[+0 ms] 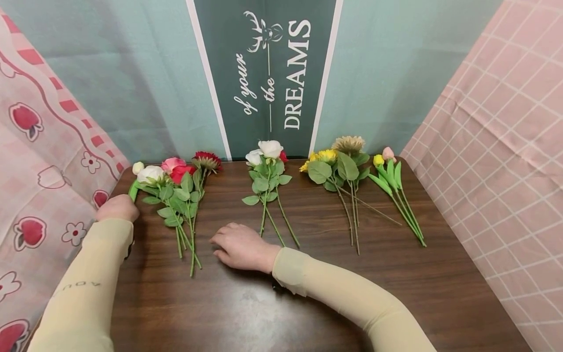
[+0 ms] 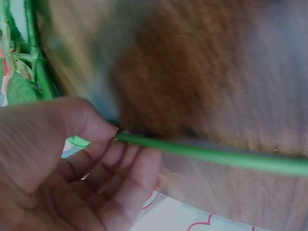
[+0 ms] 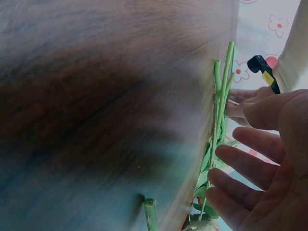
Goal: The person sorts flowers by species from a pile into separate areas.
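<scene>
At the table's far left edge my left hand [image 1: 118, 208] pinches the green stem [image 2: 216, 155] of a white tulip [image 1: 138, 167] between thumb and fingers. The tulip's bud and one leaf show beyond the hand in the head view. Just right of it lie a white rose [image 1: 151, 175], pink and red roses [image 1: 178, 171] and a dark red daisy-like flower [image 1: 206, 161]. My right hand [image 1: 244, 247] hovers or rests near the table's middle, holding nothing, its fingers relaxed and spread apart in the right wrist view. Close to it are the stems of white roses [image 1: 269, 149].
The brown wooden table [image 1: 246, 303] carries more flowers: yellow blooms [image 1: 326, 156] with a beige bloom [image 1: 348, 144], and yellow and pink tulips [image 1: 388, 154] at the right. Patterned cloth [image 1: 31, 234] hangs at the left, pink checked cloth [image 1: 497, 146] at the right.
</scene>
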`<state>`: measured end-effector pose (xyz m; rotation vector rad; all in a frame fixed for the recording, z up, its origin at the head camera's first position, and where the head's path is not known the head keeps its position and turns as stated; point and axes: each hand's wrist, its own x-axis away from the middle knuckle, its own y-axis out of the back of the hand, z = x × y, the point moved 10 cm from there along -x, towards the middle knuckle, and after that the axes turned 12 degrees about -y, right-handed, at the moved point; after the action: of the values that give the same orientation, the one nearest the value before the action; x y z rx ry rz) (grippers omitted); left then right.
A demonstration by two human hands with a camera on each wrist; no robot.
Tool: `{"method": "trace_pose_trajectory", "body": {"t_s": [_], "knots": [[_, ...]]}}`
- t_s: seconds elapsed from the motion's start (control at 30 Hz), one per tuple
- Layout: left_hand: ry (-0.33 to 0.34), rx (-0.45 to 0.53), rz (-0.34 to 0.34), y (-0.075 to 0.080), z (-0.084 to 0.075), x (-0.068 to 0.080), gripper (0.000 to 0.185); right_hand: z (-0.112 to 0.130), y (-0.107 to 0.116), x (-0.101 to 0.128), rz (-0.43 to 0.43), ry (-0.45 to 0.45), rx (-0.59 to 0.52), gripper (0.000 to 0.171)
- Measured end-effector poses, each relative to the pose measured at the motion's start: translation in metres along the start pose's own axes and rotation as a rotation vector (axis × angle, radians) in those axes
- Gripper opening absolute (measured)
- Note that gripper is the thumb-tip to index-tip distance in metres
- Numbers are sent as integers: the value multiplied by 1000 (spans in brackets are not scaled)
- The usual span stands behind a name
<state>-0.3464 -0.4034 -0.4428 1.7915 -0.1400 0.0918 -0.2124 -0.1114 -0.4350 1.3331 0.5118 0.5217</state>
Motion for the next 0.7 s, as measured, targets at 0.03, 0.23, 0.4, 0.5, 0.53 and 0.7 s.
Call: {"method": "trace_pose_trajectory", "body": {"t_s": [0.03, 0.23, 0.4, 0.5, 0.53, 0.7], "knots": [[9, 3, 17, 0, 0, 0, 37, 0, 0, 0, -1, 0, 2, 33], [29, 2, -14, 1, -1, -2, 35, 0, -3, -1, 10, 3, 2, 32], [29, 1, -63, 2, -2, -3, 33, -1, -4, -1, 9, 0, 1, 31], [18, 1, -69, 5, -4, -1, 31, -3, -4, -1, 4, -7, 3, 30], [14, 2, -68, 6, -5, 0, 29, -3, -5, -2, 4, -10, 5, 29], [-5, 26, -30, 8, -3, 2, 30, -5, -6, -4, 17, -26, 15, 33]]}}
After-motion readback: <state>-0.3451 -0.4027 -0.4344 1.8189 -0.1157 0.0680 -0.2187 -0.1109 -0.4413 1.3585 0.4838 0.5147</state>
